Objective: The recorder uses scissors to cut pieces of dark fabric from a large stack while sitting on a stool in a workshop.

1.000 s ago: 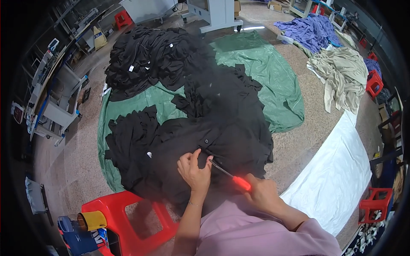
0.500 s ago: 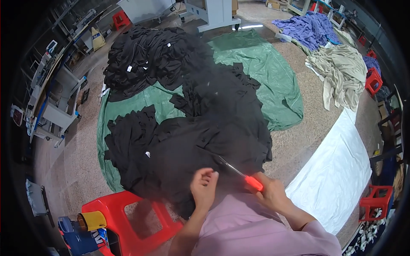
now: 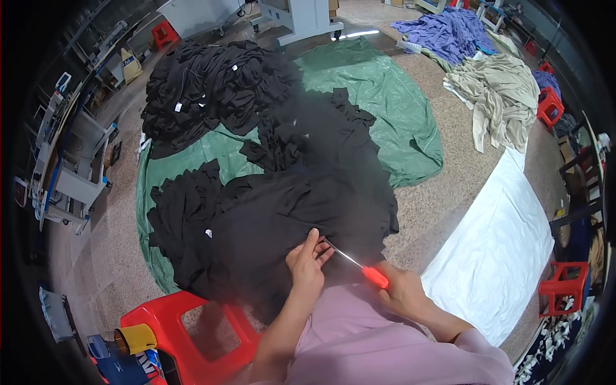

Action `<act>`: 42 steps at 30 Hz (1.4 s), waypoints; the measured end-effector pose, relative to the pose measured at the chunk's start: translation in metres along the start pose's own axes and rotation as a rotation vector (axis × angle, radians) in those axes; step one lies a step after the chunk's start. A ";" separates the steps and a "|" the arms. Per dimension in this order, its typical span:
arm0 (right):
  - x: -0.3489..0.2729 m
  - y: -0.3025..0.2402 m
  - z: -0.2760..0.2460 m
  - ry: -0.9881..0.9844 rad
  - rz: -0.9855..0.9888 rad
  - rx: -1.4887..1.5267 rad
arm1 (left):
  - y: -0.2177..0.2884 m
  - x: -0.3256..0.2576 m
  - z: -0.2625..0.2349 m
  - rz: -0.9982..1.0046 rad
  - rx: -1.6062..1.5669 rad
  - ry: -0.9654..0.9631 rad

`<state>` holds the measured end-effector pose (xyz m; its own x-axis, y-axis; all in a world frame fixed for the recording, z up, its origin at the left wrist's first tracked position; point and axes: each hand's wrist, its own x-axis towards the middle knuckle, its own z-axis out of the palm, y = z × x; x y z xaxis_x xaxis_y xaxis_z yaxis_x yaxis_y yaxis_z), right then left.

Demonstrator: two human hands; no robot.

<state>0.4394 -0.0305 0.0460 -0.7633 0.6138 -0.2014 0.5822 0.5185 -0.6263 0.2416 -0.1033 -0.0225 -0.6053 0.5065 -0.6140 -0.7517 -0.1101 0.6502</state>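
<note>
A black garment [image 3: 276,218] lies across my lap and onto the floor. My left hand [image 3: 307,264] pinches its fabric close to my body. My right hand [image 3: 401,292] grips a small tool with a red handle [image 3: 375,276], and its thin metal tip [image 3: 339,252] points up-left toward the fingers of my left hand. The tip touches the cloth beside those fingers. More black garments [image 3: 212,90] are heaped on a green tarp [image 3: 391,109] farther out.
A red plastic stool [image 3: 183,327] stands at my lower left beside a yellow roll [image 3: 136,338]. A white sheet [image 3: 494,250] lies on the floor at right. Beige [image 3: 500,96] and purple [image 3: 443,29] cloth piles sit far right. Another red stool [image 3: 564,289] stands at the right edge.
My left hand shifted along the black fabric and now pinches it nearer the tool tip. My right hand with the red-handled tool moved slightly down and right.
</note>
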 end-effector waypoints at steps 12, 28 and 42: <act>-0.005 0.000 0.002 0.026 -0.085 -0.092 | -0.015 -0.002 -0.016 0.352 0.092 -0.026; -0.004 0.003 0.005 0.022 -0.037 -0.057 | -0.024 0.004 -0.018 0.528 0.265 -0.010; -0.010 0.018 -0.011 0.301 0.048 0.065 | -0.020 0.001 -0.016 0.446 0.344 -0.022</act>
<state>0.4605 -0.0207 0.0450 -0.6123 0.7906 -0.0063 0.5891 0.4510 -0.6705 0.2523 -0.1141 -0.0429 -0.8363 0.4931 -0.2395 -0.2938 -0.0342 0.9553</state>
